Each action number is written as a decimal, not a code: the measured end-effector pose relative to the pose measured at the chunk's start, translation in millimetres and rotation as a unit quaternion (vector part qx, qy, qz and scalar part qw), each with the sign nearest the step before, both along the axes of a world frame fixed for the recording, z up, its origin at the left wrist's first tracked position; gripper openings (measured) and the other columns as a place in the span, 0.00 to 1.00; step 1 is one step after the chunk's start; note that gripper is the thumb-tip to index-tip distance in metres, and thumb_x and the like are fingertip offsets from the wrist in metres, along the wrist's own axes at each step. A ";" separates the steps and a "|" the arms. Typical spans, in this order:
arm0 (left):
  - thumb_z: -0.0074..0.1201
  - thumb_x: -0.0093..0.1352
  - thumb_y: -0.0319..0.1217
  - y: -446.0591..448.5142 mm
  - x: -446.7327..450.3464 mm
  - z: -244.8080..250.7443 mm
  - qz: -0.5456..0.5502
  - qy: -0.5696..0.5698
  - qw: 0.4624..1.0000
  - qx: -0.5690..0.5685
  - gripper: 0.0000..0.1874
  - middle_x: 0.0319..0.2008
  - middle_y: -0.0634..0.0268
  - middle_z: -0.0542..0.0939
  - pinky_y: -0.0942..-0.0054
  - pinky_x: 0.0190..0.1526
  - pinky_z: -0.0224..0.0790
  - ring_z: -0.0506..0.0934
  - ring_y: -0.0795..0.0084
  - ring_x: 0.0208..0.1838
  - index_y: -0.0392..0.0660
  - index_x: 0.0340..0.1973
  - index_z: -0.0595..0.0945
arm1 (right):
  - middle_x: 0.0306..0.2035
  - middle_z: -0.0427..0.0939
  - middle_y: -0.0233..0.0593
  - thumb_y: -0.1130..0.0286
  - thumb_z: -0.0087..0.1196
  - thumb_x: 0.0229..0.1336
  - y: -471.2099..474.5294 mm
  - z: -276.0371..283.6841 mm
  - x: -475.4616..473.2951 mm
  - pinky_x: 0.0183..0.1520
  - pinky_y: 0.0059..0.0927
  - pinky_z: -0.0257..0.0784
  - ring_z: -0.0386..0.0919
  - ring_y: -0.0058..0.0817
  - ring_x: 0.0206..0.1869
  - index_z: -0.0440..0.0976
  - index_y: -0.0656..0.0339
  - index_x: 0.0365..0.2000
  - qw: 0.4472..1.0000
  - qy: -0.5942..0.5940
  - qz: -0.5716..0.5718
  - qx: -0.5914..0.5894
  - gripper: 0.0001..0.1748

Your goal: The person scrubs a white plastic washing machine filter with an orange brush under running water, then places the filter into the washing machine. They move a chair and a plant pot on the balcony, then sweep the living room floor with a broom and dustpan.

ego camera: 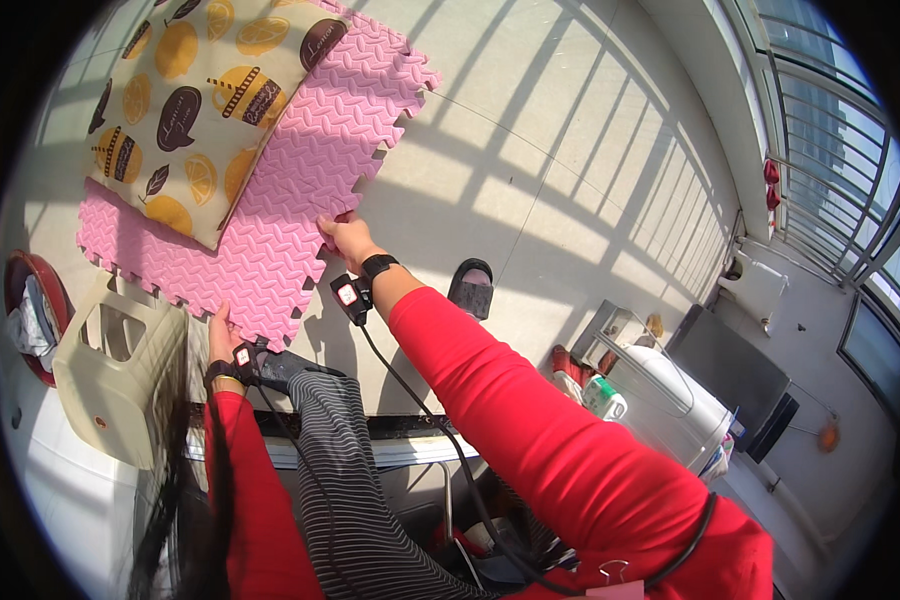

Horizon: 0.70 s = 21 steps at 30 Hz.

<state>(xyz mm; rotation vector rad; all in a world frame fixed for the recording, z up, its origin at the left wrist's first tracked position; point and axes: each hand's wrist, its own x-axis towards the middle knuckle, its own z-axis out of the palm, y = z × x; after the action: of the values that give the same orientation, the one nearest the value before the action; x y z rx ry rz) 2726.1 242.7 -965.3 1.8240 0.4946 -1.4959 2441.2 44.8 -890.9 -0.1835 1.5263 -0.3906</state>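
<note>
A pink foam mat (270,232) with toothed interlocking edges is spread in front of me on the tiled floor. My right hand (350,238) pinches its right edge between thumb and fingers. At the near edge, my left hand (223,341) grips the mat close to a corner, fingers partly hidden. On the mat's far left part lies a cream cushion (187,112) printed with lemons, leaves and dark speech bubbles; it overhangs the mat. Both wrists wear dark bands, with small cabled devices beside them.
Close to my left hand stands a beige plastic stool (120,367), with a red basin (41,315) holding cloth behind it. My slippered foot (472,289) rests on the floor tiles (510,202). A green-and-white bottle (604,397) and white appliance (667,405) stand at right, below a barred window (832,150).
</note>
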 end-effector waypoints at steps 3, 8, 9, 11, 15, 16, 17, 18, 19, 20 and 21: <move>0.61 0.69 0.35 -14.5 -35.8 47.3 0.041 -0.071 0.993 -0.080 0.24 0.44 0.66 0.75 0.60 0.51 0.70 0.75 0.68 0.45 0.51 0.57 0.67 | 0.27 0.72 0.28 0.66 0.61 0.61 -13.0 37.4 -15.7 0.33 0.28 0.72 0.68 0.18 0.26 0.69 0.62 0.40 0.998 0.021 0.013 -0.054 0.14; 0.60 0.70 0.37 -40.2 -137.4 165.6 0.059 -0.093 0.992 -0.058 0.38 0.67 0.56 0.55 0.46 0.68 0.46 0.54 0.61 0.69 0.53 0.66 0.52 | 0.29 0.73 0.27 0.67 0.62 0.60 -28.9 129.5 -97.5 0.36 0.29 0.74 0.71 0.17 0.28 0.70 0.60 0.41 0.997 0.018 -0.019 -0.078 0.14; 0.60 0.70 0.35 -49.0 -178.4 178.5 0.042 -0.083 0.995 -0.047 0.36 0.67 0.57 0.57 0.49 0.68 0.47 0.56 0.61 0.68 0.53 0.66 0.54 | 0.30 0.73 0.26 0.65 0.63 0.59 -34.5 139.8 -136.9 0.36 0.29 0.74 0.71 0.17 0.29 0.69 0.59 0.41 0.997 0.054 -0.019 -0.055 0.16; 0.60 0.70 0.31 -66.5 -261.9 186.6 0.031 -0.017 0.997 -0.067 0.33 0.56 0.61 0.69 0.55 0.56 0.61 0.69 0.67 0.55 0.55 0.64 0.57 | 0.29 0.71 0.24 0.59 0.63 0.59 -40.3 148.1 -226.8 0.41 0.30 0.72 0.70 0.18 0.31 0.69 0.56 0.38 0.994 0.096 -0.014 -0.058 0.17; 0.55 0.70 0.40 -79.1 -391.2 218.9 -0.293 0.178 0.938 -0.057 0.40 0.68 0.52 0.63 0.47 0.62 0.57 0.65 0.58 0.67 0.56 0.73 0.52 | 0.32 0.71 0.23 0.57 0.59 0.63 -52.0 152.8 -426.0 0.42 0.28 0.69 0.69 0.18 0.34 0.70 0.53 0.37 0.970 0.220 0.006 -0.107 0.13; 0.60 0.65 0.37 -84.3 -417.5 229.9 -0.336 0.094 0.935 -0.072 0.34 0.62 0.45 0.70 0.62 0.62 0.64 0.71 0.54 0.62 0.45 0.66 0.67 | 0.32 0.71 0.23 0.57 0.59 0.62 -56.1 157.6 -476.0 0.40 0.27 0.69 0.69 0.18 0.34 0.72 0.53 0.43 0.955 0.271 -0.011 -0.119 0.15; 0.59 0.65 0.34 -92.2 -432.1 238.1 -0.400 0.030 0.903 -0.154 0.32 0.58 0.41 0.72 0.62 0.58 0.68 0.74 0.54 0.59 0.44 0.64 0.70 | 0.35 0.74 0.24 0.57 0.60 0.62 -64.4 165.7 -524.7 0.37 0.25 0.69 0.69 0.18 0.34 0.73 0.53 0.49 0.931 0.354 -0.005 -0.092 0.19; 0.59 0.65 0.33 -100.9 -439.6 247.7 -0.368 0.054 0.908 -0.193 0.30 0.55 0.43 0.72 0.63 0.55 0.70 0.77 0.55 0.54 0.44 0.62 0.70 | 0.38 0.76 0.28 0.59 0.60 0.62 -70.5 176.5 -567.0 0.35 0.26 0.70 0.71 0.20 0.34 0.69 0.55 0.56 0.913 0.397 -0.030 -0.088 0.25; 0.58 0.67 0.33 -105.8 -442.0 262.1 -0.359 0.019 0.910 -0.204 0.26 0.54 0.46 0.70 0.65 0.52 0.72 0.78 0.57 0.50 0.43 0.59 0.72 | 0.41 0.78 0.35 0.61 0.59 0.63 -74.1 188.0 -601.4 0.35 0.28 0.70 0.73 0.25 0.33 0.64 0.57 0.61 0.880 0.457 -0.105 -0.082 0.29; 0.57 0.68 0.31 -109.8 -431.7 273.8 -0.345 -0.007 0.908 -0.236 0.24 0.54 0.49 0.70 0.67 0.53 0.72 0.79 0.60 0.49 0.42 0.59 0.73 | 0.44 0.77 0.42 0.64 0.57 0.62 -79.4 204.3 -629.9 0.36 0.34 0.72 0.77 0.32 0.36 0.60 0.59 0.62 0.888 0.451 -0.081 -0.040 0.31; 0.56 0.69 0.30 -117.1 -417.7 284.0 -0.350 -0.014 0.903 -0.249 0.22 0.55 0.52 0.70 0.69 0.54 0.72 0.79 0.63 0.49 0.41 0.58 0.74 | 0.49 0.76 0.45 0.65 0.58 0.61 -79.3 215.9 -643.8 0.40 0.38 0.73 0.77 0.36 0.44 0.61 0.60 0.62 0.907 0.413 -0.074 -0.024 0.32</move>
<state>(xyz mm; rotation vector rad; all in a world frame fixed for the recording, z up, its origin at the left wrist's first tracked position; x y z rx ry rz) 2308.4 125.6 -681.3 1.6588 -0.5934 -1.8232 1797.4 -34.5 -675.0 -0.2963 2.3804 -0.5036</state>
